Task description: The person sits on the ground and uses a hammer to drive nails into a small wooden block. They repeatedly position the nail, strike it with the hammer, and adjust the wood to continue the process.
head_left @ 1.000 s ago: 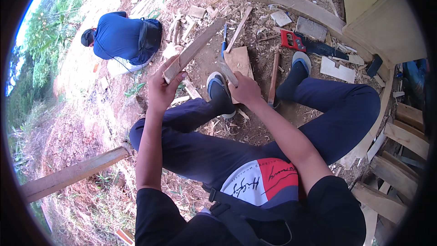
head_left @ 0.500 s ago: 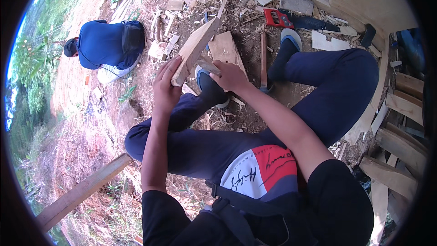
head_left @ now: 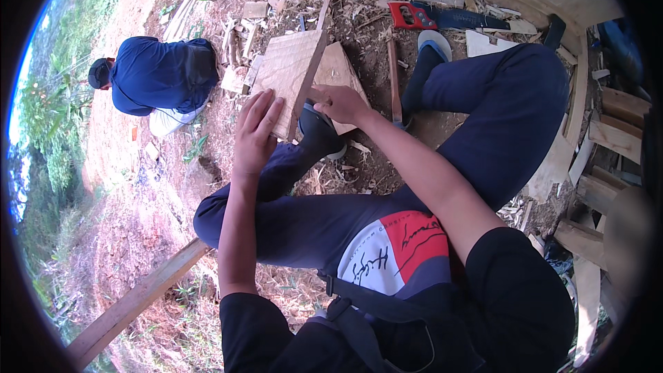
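Note:
My left hand grips the lower left edge of a pale wooden board, its fingers lying over the broad face. The board is raised and tilted above my foot. At its right edge my right hand is closed on a short brownish piece, perhaps a handle, mostly hidden by the fingers and the board. Beyond the board's top end a thin wood strip shows; whether it is joined to the board I cannot tell. A second wooden board lies on the ground behind.
A hammer lies between my feet. A red-handled saw rests at the back right. Wood shavings and offcuts cover the soil. Stacked timber stands at right, a wooden beam at lower left. A person in blue sits at left.
The board has turned so its broad face now shows, with my left fingers spread over it. My right hand has shifted slightly left, and the piece in it is more hidden.

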